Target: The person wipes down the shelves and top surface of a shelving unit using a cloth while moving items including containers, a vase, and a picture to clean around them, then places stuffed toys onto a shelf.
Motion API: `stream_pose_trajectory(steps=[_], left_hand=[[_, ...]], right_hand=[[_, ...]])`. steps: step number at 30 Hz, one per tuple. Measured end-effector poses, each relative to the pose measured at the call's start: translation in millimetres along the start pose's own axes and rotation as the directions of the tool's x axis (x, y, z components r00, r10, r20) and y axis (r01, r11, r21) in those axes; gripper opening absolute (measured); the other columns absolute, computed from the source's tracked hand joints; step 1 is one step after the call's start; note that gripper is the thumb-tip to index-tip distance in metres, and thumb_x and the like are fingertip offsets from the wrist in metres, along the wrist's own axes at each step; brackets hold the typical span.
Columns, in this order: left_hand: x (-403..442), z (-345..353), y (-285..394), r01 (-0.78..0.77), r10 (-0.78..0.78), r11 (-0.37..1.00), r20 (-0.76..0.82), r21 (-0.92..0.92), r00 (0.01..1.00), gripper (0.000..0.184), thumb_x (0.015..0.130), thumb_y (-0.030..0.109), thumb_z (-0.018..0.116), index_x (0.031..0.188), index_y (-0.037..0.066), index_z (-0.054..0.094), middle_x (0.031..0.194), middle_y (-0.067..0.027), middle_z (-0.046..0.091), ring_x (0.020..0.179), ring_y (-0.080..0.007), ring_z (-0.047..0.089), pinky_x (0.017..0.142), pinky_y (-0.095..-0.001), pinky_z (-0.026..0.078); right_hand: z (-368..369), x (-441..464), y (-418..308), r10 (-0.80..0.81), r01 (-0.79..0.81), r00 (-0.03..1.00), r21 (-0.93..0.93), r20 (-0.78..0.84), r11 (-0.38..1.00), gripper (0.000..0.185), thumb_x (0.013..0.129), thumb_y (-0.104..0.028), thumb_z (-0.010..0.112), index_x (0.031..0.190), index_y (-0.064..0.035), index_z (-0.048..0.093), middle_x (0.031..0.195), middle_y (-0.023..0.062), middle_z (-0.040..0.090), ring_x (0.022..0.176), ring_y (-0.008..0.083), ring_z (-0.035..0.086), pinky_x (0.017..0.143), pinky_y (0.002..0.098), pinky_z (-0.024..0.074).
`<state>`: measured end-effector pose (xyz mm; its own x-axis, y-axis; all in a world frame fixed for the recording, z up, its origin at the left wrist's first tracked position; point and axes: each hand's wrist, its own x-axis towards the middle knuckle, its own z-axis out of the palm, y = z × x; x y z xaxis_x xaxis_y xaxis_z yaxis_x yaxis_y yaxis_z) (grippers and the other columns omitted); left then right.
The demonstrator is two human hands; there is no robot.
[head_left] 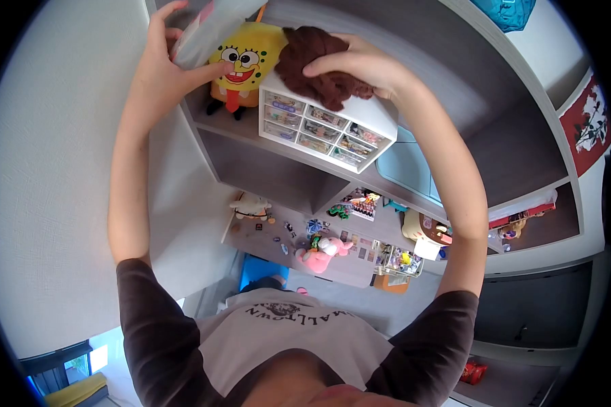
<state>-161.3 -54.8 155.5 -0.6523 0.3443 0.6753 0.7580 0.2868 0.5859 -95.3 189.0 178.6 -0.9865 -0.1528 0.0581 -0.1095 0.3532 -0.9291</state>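
Note:
A yellow square plush toy with big eyes and a red tie sits on the upper shelf. Around a pale, partly see-through item beside it, my left hand is curved, its thumb reaching across to the plush. My right hand is closed on a dark brown fluffy item, which rests over the top of a white drawer box. That box has small clear drawers filled with little things, and it stands right of the plush.
A light blue case is on the shelf right of the drawer box. Below, a desk holds a pink plush, a white plush and several small items. The wall is at the left.

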Motion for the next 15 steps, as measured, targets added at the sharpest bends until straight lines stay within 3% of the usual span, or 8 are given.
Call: stream_pose_trajectory(steps=[2, 3, 4, 5, 7, 11, 12, 15], left_hand=[[2, -2, 0, -0.01, 0.009, 1.0, -0.019, -0.016, 1.0, 0.082, 0.059, 0.011, 0.076, 0.125, 0.012, 0.029, 0.089, -0.0058, 0.048, 0.085, -0.0157, 0.05, 0.071, -0.0273, 0.043], [4, -2, 1, -0.017, 0.016, 1.0, -0.026, -0.026, 1.0, 0.081, 0.059, 0.011, 0.076, 0.125, 0.012, 0.029, 0.089, -0.0057, 0.048, 0.085, -0.0155, 0.05, 0.071, -0.0272, 0.043], [6, -2, 4, -0.019, 0.019, 1.0, -0.027, -0.023, 0.999, 0.081, 0.059, 0.011, 0.076, 0.125, 0.011, 0.029, 0.089, -0.0057, 0.048, 0.085, -0.0155, 0.05, 0.071, -0.027, 0.043], [7, -1, 7, -0.021, 0.02, 1.0, -0.029, -0.02, 0.999, 0.081, 0.059, 0.011, 0.076, 0.125, 0.011, 0.029, 0.089, -0.0057, 0.049, 0.085, -0.0154, 0.05, 0.071, -0.0268, 0.043], [9, 0, 14, -0.004, 0.004, 1.0, 0.001, -0.027, 1.0, 0.081, 0.059, 0.012, 0.076, 0.125, 0.012, 0.03, 0.089, -0.0054, 0.049, 0.084, -0.0151, 0.05, 0.071, -0.0266, 0.043], [14, 10, 23, 0.002, 0.002, 0.999, 0.075, -0.046, 0.997, 0.078, 0.059, 0.013, 0.076, 0.124, 0.013, 0.032, 0.088, -0.0039, 0.048, 0.082, -0.0146, 0.049, 0.071, -0.0261, 0.042], [15, 15, 23, -0.012, 0.016, 0.999, 0.083, -0.051, 0.996, 0.078, 0.059, 0.013, 0.076, 0.123, 0.013, 0.032, 0.087, -0.0034, 0.048, 0.081, -0.0145, 0.049, 0.07, -0.0259, 0.042], [17, 26, 30, -0.053, 0.055, 0.998, 0.084, -0.03, 0.995, 0.075, 0.059, 0.014, 0.076, 0.122, 0.014, 0.034, 0.083, -0.002, 0.048, 0.078, -0.0138, 0.049, 0.069, -0.0256, 0.041]], right_hand=[[10, -12, -4, 0.032, -0.033, 0.994, 0.008, 0.107, 0.999, 0.044, 0.061, -0.016, 0.069, 0.1, 0.0003, 0.055, 0.085, 0.0084, 0.06, 0.071, 0.0124, 0.056, 0.059, 0.0227, 0.0467], [14, -28, -19, 0.175, -0.156, 0.972, -0.125, 0.157, 0.98, 0.047, 0.061, -0.016, 0.07, 0.102, -0.0004, 0.054, 0.087, 0.008, 0.06, 0.073, 0.012, 0.056, 0.059, 0.0232, 0.0469], [17, -39, -17, 0.037, -0.035, 0.989, -0.019, 0.145, 0.999, 0.047, 0.061, -0.018, 0.069, 0.102, -0.0008, 0.054, 0.085, 0.0082, 0.06, 0.071, 0.0123, 0.057, 0.056, 0.0231, 0.0471], [17, -50, -14, -0.099, 0.09, 0.988, 0.083, 0.118, 0.992, 0.048, 0.062, -0.019, 0.069, 0.103, -0.0011, 0.054, 0.083, 0.0083, 0.06, 0.068, 0.0126, 0.057, 0.054, 0.0229, 0.0473], [-3, -75, -28, 0.043, 0.009, 0.985, 0.294, -0.17, 0.956, 0.045, 0.065, -0.022, 0.067, 0.102, -0.0006, 0.054, 0.078, 0.0098, 0.06, 0.062, 0.0145, 0.059, 0.048, 0.0236, 0.0478], [-89, -82, -18, 0.352, -0.357, 0.909, 0.017, -0.225, 0.934, 0.044, 0.068, -0.024, 0.065, 0.102, 0.001, 0.051, 0.088, 0.0109, 0.058, 0.077, 0.0164, 0.058, 0.059, 0.0245, 0.0481], [-89, -82, -13, 0.386, -0.396, 0.874, 0.027, -0.297, 0.918, 0.038, 0.065, -0.026, 0.067, 0.092, -0.0019, 0.056, 0.073, 0.0086, 0.06, 0.055, 0.0149, 0.056, 0.042, 0.0218, 0.0423], [-87, -71, 29, 0.262, -0.241, 0.91, 0.105, -0.32, 0.965, 0.04, 0.065, -0.025, 0.067, 0.095, -0.0025, 0.055, 0.076, 0.0083, 0.059, 0.06, 0.0142, 0.056, 0.049, 0.0229, 0.0441]])
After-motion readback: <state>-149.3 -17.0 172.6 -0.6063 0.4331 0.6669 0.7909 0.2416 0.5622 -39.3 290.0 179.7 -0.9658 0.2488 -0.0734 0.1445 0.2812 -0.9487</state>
